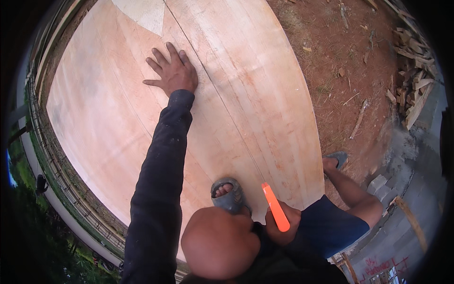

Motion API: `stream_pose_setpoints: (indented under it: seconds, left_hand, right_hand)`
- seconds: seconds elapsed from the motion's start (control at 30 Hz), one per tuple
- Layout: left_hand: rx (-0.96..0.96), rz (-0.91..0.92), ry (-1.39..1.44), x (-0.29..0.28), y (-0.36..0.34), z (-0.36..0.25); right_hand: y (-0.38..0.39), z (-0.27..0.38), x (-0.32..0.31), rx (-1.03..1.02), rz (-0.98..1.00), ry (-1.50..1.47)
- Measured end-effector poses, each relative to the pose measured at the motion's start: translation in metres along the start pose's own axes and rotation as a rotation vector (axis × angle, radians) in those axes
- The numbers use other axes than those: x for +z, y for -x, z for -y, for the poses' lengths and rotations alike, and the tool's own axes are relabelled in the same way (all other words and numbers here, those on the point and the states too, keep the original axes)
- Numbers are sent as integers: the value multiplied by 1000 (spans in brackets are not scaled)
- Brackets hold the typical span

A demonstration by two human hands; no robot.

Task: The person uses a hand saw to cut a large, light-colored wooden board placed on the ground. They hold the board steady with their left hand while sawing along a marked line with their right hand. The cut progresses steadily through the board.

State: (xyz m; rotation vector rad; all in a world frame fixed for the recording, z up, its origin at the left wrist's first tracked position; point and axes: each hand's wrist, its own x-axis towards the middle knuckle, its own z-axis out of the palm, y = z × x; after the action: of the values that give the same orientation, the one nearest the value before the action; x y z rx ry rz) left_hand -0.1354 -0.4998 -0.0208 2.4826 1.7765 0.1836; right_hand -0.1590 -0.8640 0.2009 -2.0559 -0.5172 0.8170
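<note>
My left hand (177, 71), in a dark sleeve, lies with fingers spread on a large pale plywood sheet (104, 113), beside a long straight line that runs down the board. My right hand (292, 220) grips an orange cutting tool (276, 208), its narrow end over the lower part of that line. A paler triangular area (142, 13) shows at the top of the sheet. My sandaled left foot (224, 194) rests on the board below a bent knee (220, 241).
My other leg (359, 203) kneels off the right edge. Reddish dirt (345, 90) borders the sheet, with stacked wood offcuts (414, 75), grey concrete (421, 170) and blocks (378, 184) farther right. Long poles (56, 194) and greenery (23, 208) show at the left.
</note>
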Motion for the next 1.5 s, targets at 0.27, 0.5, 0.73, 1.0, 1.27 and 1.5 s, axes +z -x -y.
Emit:
stream_pose_setpoints:
  seconds: [0.27,0.5,0.73,1.0,1.27,1.5]
  left_hand:
    - [2,-33,-34,0,-6,-3]
    - [-17,-19,3,0,1,5]
    - [13,-49,-24,0,2,6]
    - [0,-9,-16,1,2,3]
    - [-13,-13,-10,-2,2,3]
    - [12,-29,-1,3,2,-5]
  right_hand:
    - [-233,21,131,-112,-91,19]
    - [-40,-22,26,-31,-18,-101]
    - [-72,-8,44,-21,-32,-174]
    - [-171,-1,97,-54,-18,-86]
    - [-28,-1,16,-7,-29,-89]
    - [-211,6,115,-139,-84,-53]
